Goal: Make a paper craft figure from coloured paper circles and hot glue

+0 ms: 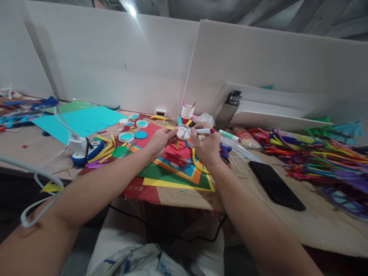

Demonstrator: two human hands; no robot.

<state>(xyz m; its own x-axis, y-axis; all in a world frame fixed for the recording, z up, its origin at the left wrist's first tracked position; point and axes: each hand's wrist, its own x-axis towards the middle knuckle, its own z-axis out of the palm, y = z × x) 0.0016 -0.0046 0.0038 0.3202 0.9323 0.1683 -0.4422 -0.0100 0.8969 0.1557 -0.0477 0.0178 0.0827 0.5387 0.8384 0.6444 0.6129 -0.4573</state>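
Observation:
My left hand (163, 141) pinches the left edge of a small round white disc (183, 132) with dark lines drawn on its face. Coloured paper strips, blue, yellow, orange and teal, stick out around its rim. In my right hand (206, 147) is a white marker (204, 131) with a red end pointing right. The right fingertips are close to the disc's right edge; whether they touch it I cannot tell. Below both hands lie layered sheets of coloured paper (172, 174). A yellow-handled tool (198, 165) lies beside my right wrist, partly hidden.
Paper-cup lids with blue centres (126, 137) and a power strip (86, 152) are on the left. Behind stand a stack of paper cups (187, 112) and a grey bottle (228, 111). On the right lie a black phone (276, 186) and many pipe cleaners (316, 153).

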